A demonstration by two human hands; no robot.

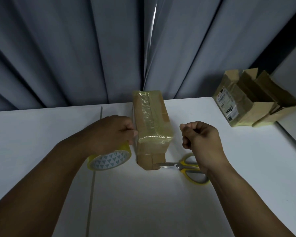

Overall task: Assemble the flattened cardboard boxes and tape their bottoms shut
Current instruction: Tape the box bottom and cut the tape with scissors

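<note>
1. A box [152, 124] stands on the white desk [41, 134], straight ahead and running away from the viewer.
2. Glossy clear tape covers its upper face and folds over the near edge; the near end's flaps lower down are bare.
3. The left grip [113, 132] is just left of the box, fingers curled over the top of a yellow-rimmed roll [109, 160] of tape that stands on edge on the desk. Its fingertips are at the box's left side.
4. The right grip [200, 139] hovers just right of the box, fingers pressed together in a loose fist with nothing visible in it.
5. Scissors [179, 165] with yellow and grey handles lie on the desk under the right wrist, their blade tips touching the box's near corner.
6. Open boxes [243, 100] sit together at the far right of the desk, well apart from the hands. The nearest carries a label [226, 104] with handwriting.
7. A grey pleated curtain [75, 48] hangs behind the desk.
</note>
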